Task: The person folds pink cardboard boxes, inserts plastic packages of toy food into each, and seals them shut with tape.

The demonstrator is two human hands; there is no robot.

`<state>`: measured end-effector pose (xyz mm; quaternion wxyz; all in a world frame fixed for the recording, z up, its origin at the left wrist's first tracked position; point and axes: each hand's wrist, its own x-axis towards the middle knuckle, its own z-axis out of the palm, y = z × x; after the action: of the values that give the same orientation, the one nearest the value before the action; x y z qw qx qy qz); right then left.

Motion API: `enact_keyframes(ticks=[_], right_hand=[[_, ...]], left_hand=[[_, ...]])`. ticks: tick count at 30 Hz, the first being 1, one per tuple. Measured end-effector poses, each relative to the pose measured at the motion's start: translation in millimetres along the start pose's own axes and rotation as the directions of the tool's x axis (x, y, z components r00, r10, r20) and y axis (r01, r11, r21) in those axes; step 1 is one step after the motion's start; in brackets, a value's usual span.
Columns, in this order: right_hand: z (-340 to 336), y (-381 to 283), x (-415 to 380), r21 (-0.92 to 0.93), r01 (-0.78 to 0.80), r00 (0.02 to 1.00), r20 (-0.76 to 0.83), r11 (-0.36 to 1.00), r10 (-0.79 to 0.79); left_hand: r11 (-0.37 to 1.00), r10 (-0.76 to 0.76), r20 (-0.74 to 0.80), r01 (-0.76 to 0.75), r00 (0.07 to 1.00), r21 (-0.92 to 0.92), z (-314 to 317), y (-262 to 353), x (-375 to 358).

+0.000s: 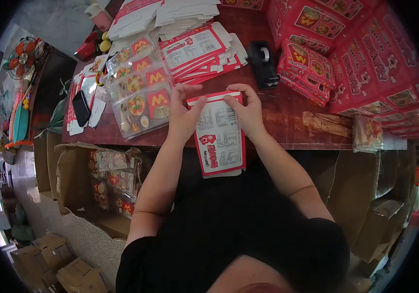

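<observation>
Between my two hands is a red and white printed carton, its printed back facing up and its lower end near my body. My left hand grips the carton's far left corner, thumb on top. On the far right corner, my right hand holds on the same way, thumb pressed on the face near the edge. Just left of my left hand lie clear plastic packs with colourful food-shaped pieces. Beyond my hands rests a stack of flat printed cartons.
A black tape dispenser stands right of the carton stack. Filled red boxes are piled at the right, beside tall red printed walls. A phone lies at left. Below the table edge, an open cardboard box holds more packs.
</observation>
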<state>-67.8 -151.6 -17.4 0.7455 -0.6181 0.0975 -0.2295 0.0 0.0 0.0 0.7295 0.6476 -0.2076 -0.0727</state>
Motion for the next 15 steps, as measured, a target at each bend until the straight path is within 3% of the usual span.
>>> enact_keyframes(ticks=[2,5,8,10,12,14,15], right_hand=[[5,-9,1,0.158,-0.096,0.994,-0.044,0.983,0.104],[6,-5,5,0.238,-0.141,0.988,-0.024,0.961,0.151],[7,-15,8,0.296,-0.206,0.976,-0.008,0.933,0.219],[7,-14,11,0.277,-0.209,0.972,-0.047,0.938,0.23],[7,-20,15,0.284,-0.214,0.972,-0.029,0.934,0.232],[9,-24,15,0.287,-0.206,0.975,-0.019,0.936,0.22],[3,-18,16,0.264,-0.206,0.977,0.003,0.942,0.213]], left_hand=[[0.989,-0.134,-0.054,0.129,0.99,-0.077,5,10,2],[0.96,-0.279,-0.107,0.274,0.954,-0.061,1,16,1],[0.98,-0.196,-0.076,0.192,0.978,-0.052,-4,7,1],[0.968,-0.249,0.043,0.247,0.968,0.043,-12,14,-2],[0.995,-0.095,0.099,0.094,0.991,0.012,-11,21,-7],[0.986,0.119,0.136,-0.133,0.984,0.096,-12,15,-17],[0.994,0.068,0.115,-0.077,0.991,0.076,-11,18,-22]])
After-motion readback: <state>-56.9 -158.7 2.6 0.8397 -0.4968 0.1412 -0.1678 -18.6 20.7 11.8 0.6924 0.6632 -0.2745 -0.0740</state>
